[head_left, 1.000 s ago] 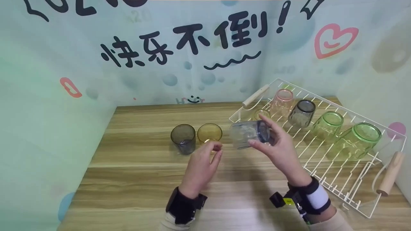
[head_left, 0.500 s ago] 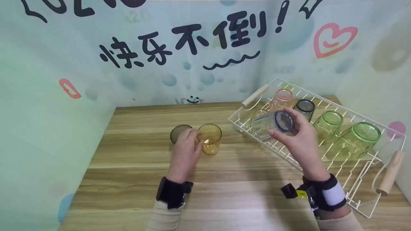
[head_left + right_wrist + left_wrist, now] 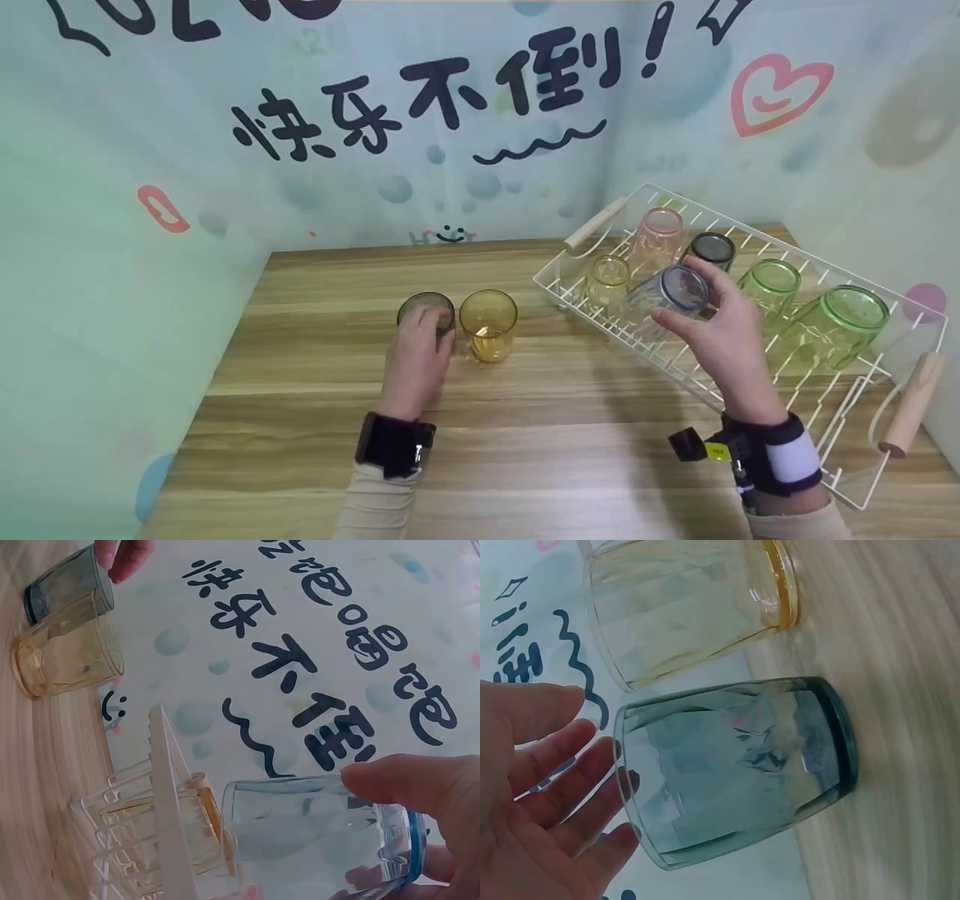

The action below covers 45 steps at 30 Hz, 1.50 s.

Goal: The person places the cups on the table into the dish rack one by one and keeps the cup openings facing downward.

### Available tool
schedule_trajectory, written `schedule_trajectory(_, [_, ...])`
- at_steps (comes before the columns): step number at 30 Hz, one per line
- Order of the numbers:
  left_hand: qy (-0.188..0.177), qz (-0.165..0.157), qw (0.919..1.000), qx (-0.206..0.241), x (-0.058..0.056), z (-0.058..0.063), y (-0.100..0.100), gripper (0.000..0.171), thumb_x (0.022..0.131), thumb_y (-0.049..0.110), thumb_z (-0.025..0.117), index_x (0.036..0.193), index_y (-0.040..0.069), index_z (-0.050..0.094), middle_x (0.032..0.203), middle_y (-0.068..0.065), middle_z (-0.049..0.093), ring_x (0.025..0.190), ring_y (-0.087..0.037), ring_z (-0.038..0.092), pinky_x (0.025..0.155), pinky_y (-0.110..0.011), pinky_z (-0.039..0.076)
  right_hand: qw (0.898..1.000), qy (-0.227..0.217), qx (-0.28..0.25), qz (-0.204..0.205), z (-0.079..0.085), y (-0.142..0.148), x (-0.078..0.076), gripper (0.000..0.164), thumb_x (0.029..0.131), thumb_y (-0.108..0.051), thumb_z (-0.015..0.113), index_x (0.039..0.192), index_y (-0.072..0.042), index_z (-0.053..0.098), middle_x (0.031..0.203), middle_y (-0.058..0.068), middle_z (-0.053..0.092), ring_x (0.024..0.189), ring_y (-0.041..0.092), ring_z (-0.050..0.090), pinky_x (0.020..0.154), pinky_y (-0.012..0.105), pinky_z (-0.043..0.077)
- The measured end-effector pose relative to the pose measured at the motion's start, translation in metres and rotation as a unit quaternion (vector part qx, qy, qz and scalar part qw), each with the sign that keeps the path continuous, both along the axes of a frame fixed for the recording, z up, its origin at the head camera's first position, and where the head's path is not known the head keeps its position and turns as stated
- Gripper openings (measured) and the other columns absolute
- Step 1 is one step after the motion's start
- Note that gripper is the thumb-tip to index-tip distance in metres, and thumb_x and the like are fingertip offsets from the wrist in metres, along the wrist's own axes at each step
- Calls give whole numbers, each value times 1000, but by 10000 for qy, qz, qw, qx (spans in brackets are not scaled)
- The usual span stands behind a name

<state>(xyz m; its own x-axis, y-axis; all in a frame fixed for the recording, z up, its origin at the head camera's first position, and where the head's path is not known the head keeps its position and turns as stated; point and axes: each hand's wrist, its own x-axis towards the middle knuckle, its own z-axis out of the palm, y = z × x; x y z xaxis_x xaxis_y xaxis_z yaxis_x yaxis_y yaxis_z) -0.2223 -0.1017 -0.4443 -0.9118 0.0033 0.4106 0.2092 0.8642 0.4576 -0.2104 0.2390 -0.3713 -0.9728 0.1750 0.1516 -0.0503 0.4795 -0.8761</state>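
Observation:
My right hand (image 3: 712, 337) holds a clear blue glass (image 3: 660, 300) near its base between thumb and fingers. The glass is tilted, mouth downward, over the front left part of a white wire rack (image 3: 660, 358). In the right wrist view the blue glass (image 3: 307, 832) lies close beside the rack's rim. My left hand (image 3: 416, 356) is at the rim of an upright smoky grey glass (image 3: 442, 309) on the table. In the left wrist view, fingertips (image 3: 634, 780) reach the grey glass's (image 3: 735, 765) rim, with the thumb apart from it.
An upright amber glass (image 3: 489, 315) stands right of the grey one. Upside-down glasses fill part of the rack: yellow (image 3: 607, 281), pink (image 3: 658, 236), dark grey (image 3: 712, 247) and two green, one (image 3: 772, 281) smaller. Wooden handles (image 3: 911, 405) flank the rack. A printed cloth wall (image 3: 337, 202) backs the table.
My right hand has carried the blue glass rightward over the rack, turning it more mouth-down. Past the amber glass, my left hand has moved left to the grey glass.

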Motion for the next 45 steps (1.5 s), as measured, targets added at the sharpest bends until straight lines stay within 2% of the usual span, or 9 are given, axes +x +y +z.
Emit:
schedule_trajectory(6, [-401,26,9992,-60,0,-3,-1,33,83,18,63,114,9,57,114,-5,58,109,-20,54,98,-35,45,10000,-33,83,-32,-7,2,-3,81,69,-16,77,138,-18,35,133,13,47,112,28,50,86,28,44])
schedule_trajectory(11, [-483,14,9987,-130,-1,-4,-1,32,83,18,63,113,9,57,112,-6,60,108,-21,56,96,-36,46,9997,-84,178,-153,-11,3,-5,83,68,-12,77,138,-17,33,136,16,44,117,33,47,97,45,40])
schedule_trajectory(15, [-498,-36,9983,-311,-1,-5,-2,31,84,18,62,113,8,57,112,-7,60,107,-22,56,96,-36,47,9981,-73,548,-274,-14,2,-6,81,67,-10,76,137,-16,35,139,16,42,122,37,43,100,51,36])
schedule_trajectory(19, [-416,-29,9977,-538,0,-5,-2,29,85,15,60,112,7,58,109,-9,62,104,-25,58,94,-37,48,9948,-3,993,-240,-17,-2,-7,79,68,-8,74,137,-12,36,140,18,40,123,40,41,102,54,34])
schedule_trajectory(25, [-196,-31,9958,-898,-1,-8,-1,27,84,10,59,110,5,59,106,-13,66,100,-29,61,101,-44,42,9898,270,1378,-244,-24,-7,-7,75,67,-6,73,134,-7,38,131,25,45,118,43,43,98,57,34])
schedule_trajectory(30, [-179,-34,9938,-1095,-2,-9,-1,27,83,6,59,110,4,60,104,-14,67,99,-28,62,104,-48,38,9892,115,1462,-84,-28,-9,-7,74,70,-6,71,135,-5,36,133,27,43,119,44,42,99,58,34])
schedule_trajectory(39, [38,-5,9893,-1455,-4,-10,-2,26,79,-3,58,104,3,62,94,-13,69,90,-28,65,101,-46,41,9860,-26,1665,75,-32,-12,-12,69,74,-9,68,135,-2,35,132,30,41,120,46,39,100,59,32])
schedule_trajectory(45, [280,41,9888,-1463,-3,-12,-3,22,77,-1,62,99,3,64,86,-12,70,83,-26,66,98,-43,44,9841,-169,1761,165,-32,-11,-12,68,77,-12,65,136,-1,33,132,32,38,119,47,38,99,60,32])
